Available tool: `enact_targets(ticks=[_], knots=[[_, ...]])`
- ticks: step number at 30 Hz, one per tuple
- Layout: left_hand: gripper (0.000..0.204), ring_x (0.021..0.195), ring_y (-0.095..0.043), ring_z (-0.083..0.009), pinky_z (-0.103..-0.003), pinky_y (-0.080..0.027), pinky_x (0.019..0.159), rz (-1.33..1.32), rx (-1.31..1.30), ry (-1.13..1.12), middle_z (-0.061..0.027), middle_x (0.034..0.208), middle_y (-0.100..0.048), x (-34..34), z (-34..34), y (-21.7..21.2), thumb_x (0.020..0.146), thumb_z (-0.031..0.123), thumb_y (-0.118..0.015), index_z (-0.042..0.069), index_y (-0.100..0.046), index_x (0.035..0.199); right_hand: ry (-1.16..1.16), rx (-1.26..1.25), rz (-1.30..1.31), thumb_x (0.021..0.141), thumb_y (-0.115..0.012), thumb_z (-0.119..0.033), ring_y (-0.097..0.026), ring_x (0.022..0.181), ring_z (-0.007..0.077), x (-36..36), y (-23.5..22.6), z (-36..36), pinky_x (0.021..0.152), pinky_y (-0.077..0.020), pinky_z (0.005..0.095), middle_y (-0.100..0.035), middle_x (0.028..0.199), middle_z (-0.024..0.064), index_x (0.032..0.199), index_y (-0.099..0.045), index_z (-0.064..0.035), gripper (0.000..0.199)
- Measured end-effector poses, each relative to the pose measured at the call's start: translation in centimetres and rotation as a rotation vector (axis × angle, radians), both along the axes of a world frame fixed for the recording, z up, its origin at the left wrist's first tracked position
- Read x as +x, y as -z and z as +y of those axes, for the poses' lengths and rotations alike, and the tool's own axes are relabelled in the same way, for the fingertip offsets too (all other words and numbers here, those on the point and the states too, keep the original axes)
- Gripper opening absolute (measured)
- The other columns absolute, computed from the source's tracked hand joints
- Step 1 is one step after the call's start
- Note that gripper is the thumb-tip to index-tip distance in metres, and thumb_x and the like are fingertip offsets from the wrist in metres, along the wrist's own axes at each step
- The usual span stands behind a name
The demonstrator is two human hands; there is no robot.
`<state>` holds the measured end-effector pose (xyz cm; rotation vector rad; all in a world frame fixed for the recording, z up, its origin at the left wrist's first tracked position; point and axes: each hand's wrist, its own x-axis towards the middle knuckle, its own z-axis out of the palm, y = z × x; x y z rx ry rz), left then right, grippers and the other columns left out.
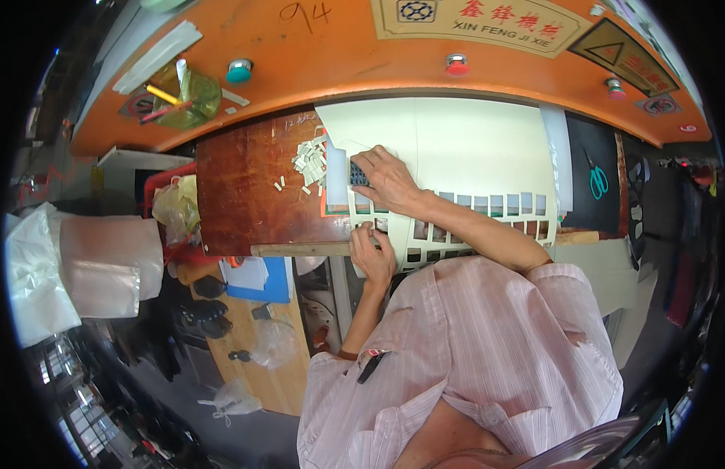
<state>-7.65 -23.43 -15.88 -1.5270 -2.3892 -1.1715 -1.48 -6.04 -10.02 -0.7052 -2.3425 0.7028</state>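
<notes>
A large cream sheet lies across the work table, with rows of rectangular holes cut along its near side. My right hand reaches over its left part, thumb and fingers closed round a small dark rectangular block, seemingly a cutting die. Just nearer to me, my left hand has its fingertips pinched at the sheet's lower left edge, by the cut strip. Small cream rectangular pieces lie in a loose heap left of the sheet.
An orange machine beam with push buttons spans the far side. A green container of pens stands on it. Teal-handled scissors lie on a dark surface at right. A wooden side table and plastic bags are at left.
</notes>
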Motion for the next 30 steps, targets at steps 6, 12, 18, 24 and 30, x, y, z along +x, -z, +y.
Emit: enact_targets(ticks=[6,12,18,24,30], knots=[[0.022,0.083,-0.061,-0.0377,-0.048,-0.048,0.074,0.037,-0.01,-0.023,-0.0159,0.094,-0.062,-0.8,-3.6,2.6,0.087,0.001,-0.062,0.001,-0.065,0.109,0.031,-0.826,0.212,0.091,-0.081,-0.029,-0.066,0.111,0.0281,0.3,-0.4,1.1,0.102,-0.0523,0.0393,-0.073,0.122,0.0187,0.135,-0.064,0.0036,0.058],[0.022,0.082,-0.062,-0.0357,-0.046,-0.048,0.072,0.021,-0.028,-0.025,-0.0145,0.094,-0.063,-1.0,-4.6,3.7,0.088,0.002,-0.062,0.001,-0.067,0.109,0.07,-0.724,0.269,0.09,-0.083,-0.028,-0.066,0.109,0.0273,4.0,-1.7,3.0,0.094,-0.0547,0.0392,-0.072,0.119,0.0222,0.139,-0.059,0.0057,0.064],[0.022,0.081,-0.061,-0.035,-0.045,-0.048,0.072,0.018,-0.053,-0.006,-0.0142,0.094,-0.063,-1.1,-4.0,3.4,0.087,0.001,-0.063,0.001,-0.067,0.109,-0.13,-0.218,0.101,0.083,-0.085,-0.015,-0.058,0.115,0.0364,4.0,1.5,-0.4,0.097,-0.0543,0.0435,-0.064,0.128,0.0189,0.133,-0.06,0.003,0.059],[0.022,0.08,-0.06,-0.0352,-0.045,-0.047,0.072,0.016,-0.036,-0.005,-0.0141,0.094,-0.062,-0.9,-3.2,2.6,0.088,0.001,-0.062,0.001,-0.066,0.11,-0.083,-0.107,0.023,0.082,-0.085,-0.015,-0.057,0.117,0.0368,3.3,2.4,-0.9,0.096,-0.0551,0.0436,-0.063,0.13,0.0179,0.134,-0.059,0.0031,0.061],[0.022,0.08,-0.06,-0.0363,-0.046,-0.047,0.073,0.022,0.013,-0.024,-0.0139,0.093,-0.062,-0.6,-2.5,2.2,0.089,0.002,-0.061,0.002,-0.066,0.11,-0.044,-0.049,0.023,0.084,-0.083,-0.017,-0.055,0.118,0.036,3.3,2.0,-0.8,0.095,-0.0552,0.043,-0.062,0.131,0.0182,0.135,-0.058,0.003,0.061]])
